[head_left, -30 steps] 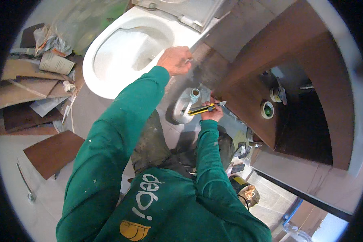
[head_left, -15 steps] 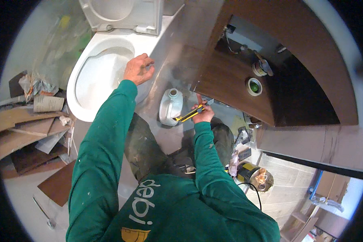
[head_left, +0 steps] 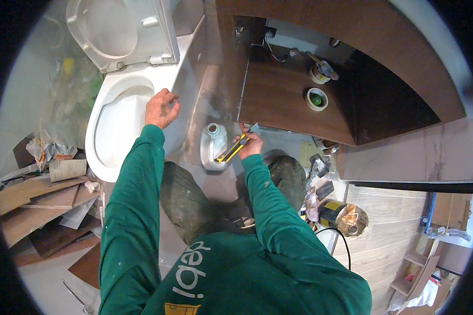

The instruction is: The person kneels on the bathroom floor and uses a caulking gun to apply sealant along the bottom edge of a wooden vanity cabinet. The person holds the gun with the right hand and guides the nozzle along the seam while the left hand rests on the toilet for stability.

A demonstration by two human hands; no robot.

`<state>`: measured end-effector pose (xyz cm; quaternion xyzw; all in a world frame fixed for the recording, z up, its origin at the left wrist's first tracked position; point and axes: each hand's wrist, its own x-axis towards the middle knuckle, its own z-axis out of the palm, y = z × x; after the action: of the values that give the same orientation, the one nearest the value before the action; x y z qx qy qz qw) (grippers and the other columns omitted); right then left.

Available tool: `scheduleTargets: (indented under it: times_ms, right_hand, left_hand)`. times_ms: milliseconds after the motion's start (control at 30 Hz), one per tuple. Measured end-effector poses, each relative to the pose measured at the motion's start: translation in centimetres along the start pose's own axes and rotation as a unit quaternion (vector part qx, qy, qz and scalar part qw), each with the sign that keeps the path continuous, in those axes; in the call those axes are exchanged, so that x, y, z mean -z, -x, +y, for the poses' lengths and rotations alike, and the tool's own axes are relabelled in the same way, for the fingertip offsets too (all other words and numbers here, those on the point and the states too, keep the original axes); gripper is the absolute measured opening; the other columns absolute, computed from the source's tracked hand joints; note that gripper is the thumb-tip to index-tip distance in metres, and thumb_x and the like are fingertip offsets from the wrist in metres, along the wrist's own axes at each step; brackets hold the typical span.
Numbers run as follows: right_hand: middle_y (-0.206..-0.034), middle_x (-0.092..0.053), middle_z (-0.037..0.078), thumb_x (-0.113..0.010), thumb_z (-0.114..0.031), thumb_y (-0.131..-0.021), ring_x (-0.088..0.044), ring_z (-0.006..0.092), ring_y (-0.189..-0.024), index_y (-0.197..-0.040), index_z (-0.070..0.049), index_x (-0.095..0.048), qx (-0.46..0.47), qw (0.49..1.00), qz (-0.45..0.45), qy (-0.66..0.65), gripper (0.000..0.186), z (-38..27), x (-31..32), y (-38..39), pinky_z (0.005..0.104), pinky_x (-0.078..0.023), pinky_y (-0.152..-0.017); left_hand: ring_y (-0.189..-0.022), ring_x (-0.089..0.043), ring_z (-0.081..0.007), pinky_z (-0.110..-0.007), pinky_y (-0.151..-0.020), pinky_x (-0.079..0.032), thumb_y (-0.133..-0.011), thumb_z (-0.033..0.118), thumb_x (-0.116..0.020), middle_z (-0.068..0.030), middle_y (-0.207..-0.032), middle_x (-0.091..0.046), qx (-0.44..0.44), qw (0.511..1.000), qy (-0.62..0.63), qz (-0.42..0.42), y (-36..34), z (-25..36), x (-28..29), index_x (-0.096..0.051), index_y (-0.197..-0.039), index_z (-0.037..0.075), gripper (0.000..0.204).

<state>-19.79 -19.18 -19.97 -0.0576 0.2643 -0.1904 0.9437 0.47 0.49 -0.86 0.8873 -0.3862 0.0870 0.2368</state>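
Note:
My right hand [head_left: 252,145] is closed round a yellow and black utility knife [head_left: 231,150]. One end of the knife overlaps a whitish plastic jug [head_left: 208,152] standing on the floor. The other end is at the lower front edge of a dark brown cabinet [head_left: 278,107], where a small grey blade-like piece shows by my fingers. My left hand [head_left: 162,108] holds nothing visible, its fingers loosely bent and thumb apart. It is over the right side of the white toilet bowl [head_left: 95,131]; whether it touches the rim I cannot tell.
Inside the cabinet are a tape roll [head_left: 317,98] with something green in it and a small tub [head_left: 319,75] with a brush on top. Boards [head_left: 47,202] lie stacked at the left. A black and yellow bucket [head_left: 333,215] and a cable [head_left: 346,241] are at the right.
The view has shifted, so the cabinet and toilet sit differently in it. My right hand with the utility knife is closer to the cabinet edge. My left hand stays by the bowl.

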Motion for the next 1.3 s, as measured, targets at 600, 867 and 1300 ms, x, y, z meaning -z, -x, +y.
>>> scheduleTargets:
  times_ms: [600,867,1300]
  right_hand:
    - [-0.132,-0.058,0.012,-0.054,-0.015,-0.07,-0.054,0.0277,-0.067,-0.083,-0.009,-0.058,0.005,1.0,-0.007,0.005,0.014,0.4,0.1,0.1,0.0453,-0.049,-0.067]
    - [-0.127,-0.062,0.01,-0.054,-0.015,-0.073,-0.055,0.0264,-0.066,-0.083,-0.009,-0.057,0.009,1.0,0.012,0.006,0.012,0.0,0.6,0.4,0.0434,-0.049,-0.065]
    - [-0.124,-0.062,0.013,-0.052,-0.015,-0.074,-0.053,0.0259,-0.07,-0.088,-0.01,-0.056,0.062,0.995,0.054,-0.047,0.015,-7.9,2.5,3.1,0.0422,-0.047,-0.068]
  left_hand:
    - [-0.081,-0.063,-0.0278,-0.039,-0.073,-0.052,-0.075,0.019,-0.063,-0.0073,-0.084,-0.061,0.002,1.0,0.003,0.012,-0.1,0.4,-0.1,-0.07,-0.091,0.009,0.02]
    - [-0.079,-0.063,-0.0275,-0.038,-0.072,-0.052,-0.075,0.019,-0.063,-0.0074,-0.083,-0.061,0.003,1.0,0.005,0.016,-0.1,0.4,-0.1,-0.07,-0.09,0.009,0.02]
    - [-0.078,-0.061,-0.0279,-0.038,-0.071,-0.05,-0.075,0.017,-0.063,-0.0086,-0.081,-0.059,-0.015,1.0,0.014,0.022,-0.1,0.8,0.1,-0.069,-0.091,0.008,0.019]
